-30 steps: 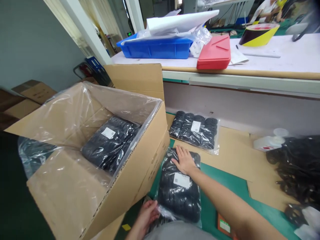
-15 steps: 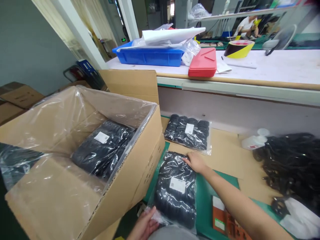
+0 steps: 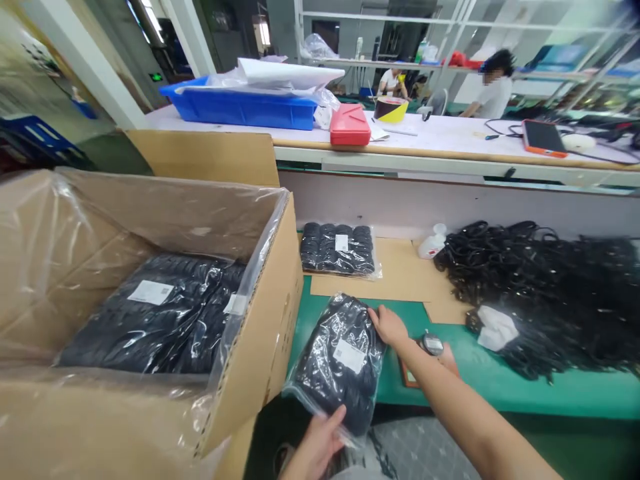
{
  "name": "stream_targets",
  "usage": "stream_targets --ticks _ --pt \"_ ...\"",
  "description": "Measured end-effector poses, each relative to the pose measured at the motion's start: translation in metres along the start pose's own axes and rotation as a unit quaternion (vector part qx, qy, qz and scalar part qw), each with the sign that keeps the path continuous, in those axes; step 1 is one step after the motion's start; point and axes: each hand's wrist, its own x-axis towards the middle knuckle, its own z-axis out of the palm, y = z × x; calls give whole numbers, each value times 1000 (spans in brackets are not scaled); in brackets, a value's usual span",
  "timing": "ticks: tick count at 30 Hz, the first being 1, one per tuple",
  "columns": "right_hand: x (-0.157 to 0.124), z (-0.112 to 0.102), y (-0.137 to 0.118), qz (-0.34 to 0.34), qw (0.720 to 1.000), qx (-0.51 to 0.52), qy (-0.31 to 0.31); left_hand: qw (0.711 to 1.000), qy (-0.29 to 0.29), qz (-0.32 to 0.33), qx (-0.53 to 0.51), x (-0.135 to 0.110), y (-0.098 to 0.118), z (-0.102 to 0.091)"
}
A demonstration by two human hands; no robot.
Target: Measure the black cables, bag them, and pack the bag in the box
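A clear plastic bag of black coils [image 3: 330, 377] with a white label lies tilted at the front edge of the green mat. My left hand [image 3: 320, 437] grips its near end, thumb on top. My right hand [image 3: 390, 327] has closed its fingers on the bag's far right edge. Behind it, a similar bag of black coils [image 3: 337, 257] lies flat on cardboard. To the left, a big cardboard box [image 3: 273, 293] lined with clear plastic holds more labelled bags [image 3: 150, 320] of the same kind.
A heap of loose black cables [image 3: 540, 293] covers the right side, with a white bottle [image 3: 433, 241] beside it. A dial gauge [image 3: 433, 343] sits beyond my right forearm. On the shelf stand a blue tray [image 3: 245, 112] and a red case [image 3: 350, 127]. Two people are farther back.
The view has swung right and shows more of the cable heap. The bag between my hands has turned and its near end is tilted up; both hands still grip it.
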Motion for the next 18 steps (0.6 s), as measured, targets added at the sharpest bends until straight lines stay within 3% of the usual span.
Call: stream_targets --ticks 4,8,13,15,18 --pt "-17 -6 8 -4 999 -29 31 999 -35 -6 2 1 -7 -1" --pt "-23 -13 0 -96 993 -37 59 1000 -28 -1 -12 2 -17 -2" --pt "14 -5 -40 -267 963 -6 34 1000 29 3 -6 10 -30 0" --pt "33 3 -51 -298 954 10 25 999 45 12 7 13 -33 3" --pt "51 13 -52 -293 955 33 26 996 60 54 29 15 -33 8"
